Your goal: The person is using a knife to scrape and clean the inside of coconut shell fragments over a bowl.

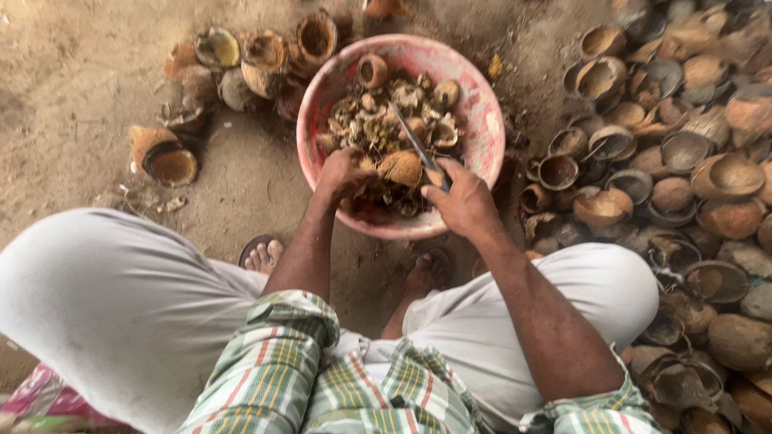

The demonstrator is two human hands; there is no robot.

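Where the two hands meet over the near rim of the pink basin [486, 120], a brown coconut half [400, 167] sits husk-side up among the scraps, just beside both hands. The left hand [343, 175] has its grip curled down into the pieces next to that shell, fingers pressed together around something that cannot be made out. The right hand [460, 199] has its grip closed tight on the handle of a knife [416, 148], whose dark blade slants up and away over the heap toward the basin's middle.

The basin is filled with pale coconut bits, shell fragments and a few small cup-shaped halves, one of them lying near the far rim. It rests on the dirt floor [80, 72], between the person's bare feet [262, 255] and white-clothed knees.

To the right lies a large pile of empty shell halves [683, 169], many with their hollows up. To the left of the basin stands a smaller cluster of husked shells [241, 60], and one open half [170, 165] lies apart from it.
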